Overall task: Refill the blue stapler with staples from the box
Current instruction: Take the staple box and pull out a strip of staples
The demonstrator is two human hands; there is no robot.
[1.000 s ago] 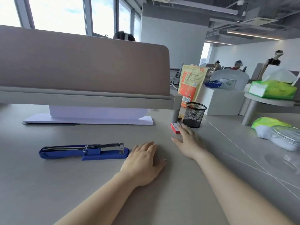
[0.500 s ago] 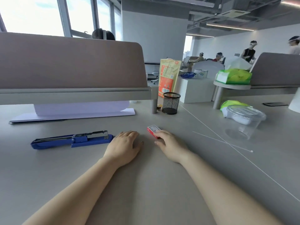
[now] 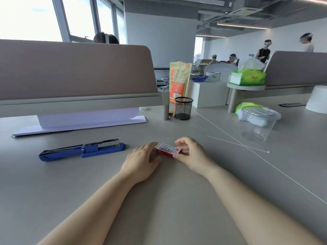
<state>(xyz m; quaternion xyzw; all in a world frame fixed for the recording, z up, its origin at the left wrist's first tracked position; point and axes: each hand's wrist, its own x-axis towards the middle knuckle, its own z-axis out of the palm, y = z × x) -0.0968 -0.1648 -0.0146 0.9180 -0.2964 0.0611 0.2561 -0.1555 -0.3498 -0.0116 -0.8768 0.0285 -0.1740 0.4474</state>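
Staples box [image 3: 169, 150], small, red and white, lies flat on the grey desk [image 3: 177, 200] between our two hands. Our right hand [image 3: 192, 155] grips its right end, thumb on the near edge and fingers curled over the far edge. Our left hand [image 3: 141, 161] rests palm-down on the desk, fingers loosely spread, their tips touching the box's left end without closing on it. Left of that hand, a short gap away, the blue stapler [image 3: 82, 150] lies swung fully open, its metal magazine rail exposed on top and its length running left to right. Bare desk surrounds both hands on the near side, all the way down along our forearms. Behind the stapler a stack of white paper [image 3: 85, 121] sits under the partition [image 3: 74, 71]. A black mesh pen cup [image 3: 183, 108] stands well behind the box, near the partition's post. To the right, well apart, a clear plastic container [image 3: 259, 121] stands, and a thin white stick [image 3: 238, 144] lies between it and our right hand.
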